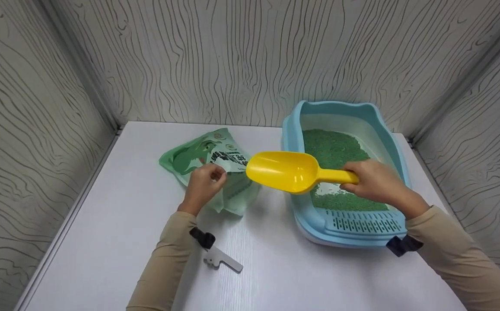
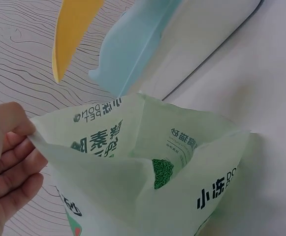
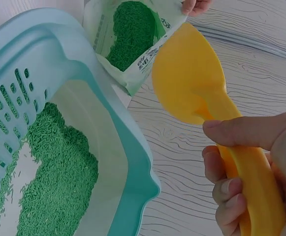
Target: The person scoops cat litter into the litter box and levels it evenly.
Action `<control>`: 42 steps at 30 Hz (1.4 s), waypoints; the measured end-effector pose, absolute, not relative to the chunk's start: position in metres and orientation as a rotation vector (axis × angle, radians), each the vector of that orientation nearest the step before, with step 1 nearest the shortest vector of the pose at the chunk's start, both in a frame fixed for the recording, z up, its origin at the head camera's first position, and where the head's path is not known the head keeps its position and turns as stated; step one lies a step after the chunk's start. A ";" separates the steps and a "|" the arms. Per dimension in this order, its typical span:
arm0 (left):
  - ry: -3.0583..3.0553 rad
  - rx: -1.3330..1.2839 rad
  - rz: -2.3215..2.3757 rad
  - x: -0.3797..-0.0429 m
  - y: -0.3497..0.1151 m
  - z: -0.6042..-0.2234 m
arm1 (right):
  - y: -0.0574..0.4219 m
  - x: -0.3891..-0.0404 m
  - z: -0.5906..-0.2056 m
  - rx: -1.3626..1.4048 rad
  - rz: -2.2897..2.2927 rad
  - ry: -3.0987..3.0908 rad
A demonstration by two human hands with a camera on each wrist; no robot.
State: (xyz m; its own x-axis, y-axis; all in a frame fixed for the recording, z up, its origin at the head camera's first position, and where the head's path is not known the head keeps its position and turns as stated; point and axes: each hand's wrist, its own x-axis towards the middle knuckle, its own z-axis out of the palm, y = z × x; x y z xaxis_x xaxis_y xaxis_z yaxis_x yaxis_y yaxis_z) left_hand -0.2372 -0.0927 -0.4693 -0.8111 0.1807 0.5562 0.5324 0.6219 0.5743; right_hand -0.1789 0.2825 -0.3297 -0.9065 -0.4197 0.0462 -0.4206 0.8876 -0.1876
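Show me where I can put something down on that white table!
The table is bare left of the green bag and the left sleeve. Another bare patch lies in front of the blue tub, left of the right sleeve. It's crowded between bag and tub: the right hand holds the yellow scoop across there, and the left hand pinches the bag's edge.

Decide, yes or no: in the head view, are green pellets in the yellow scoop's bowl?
No, the yellow scoop in the right hand shows a bare, shiny inside.
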 end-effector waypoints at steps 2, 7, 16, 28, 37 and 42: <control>-2.399 -0.561 -1.061 -0.237 -0.093 -0.469 | 0.280 -0.178 -0.330 0.695 0.309 -3.051; -2.413 -0.557 -1.034 -0.236 -0.092 -0.468 | 0.273 -0.177 -0.334 0.725 0.329 -3.057; -2.394 -0.561 -1.014 -0.236 -0.091 -0.467 | 0.262 -0.180 -0.345 0.776 0.320 -3.113; -2.382 -0.565 -1.046 -0.235 -0.091 -0.467 | 0.246 -0.184 -0.366 0.796 0.290 -3.100; -2.408 -0.552 -1.040 -0.235 -0.092 -0.467 | 0.228 -0.185 -0.384 0.772 0.294 -3.127; -2.407 -0.544 -1.044 -0.235 -0.091 -0.467 | 0.219 -0.187 -0.390 0.744 0.306 -3.160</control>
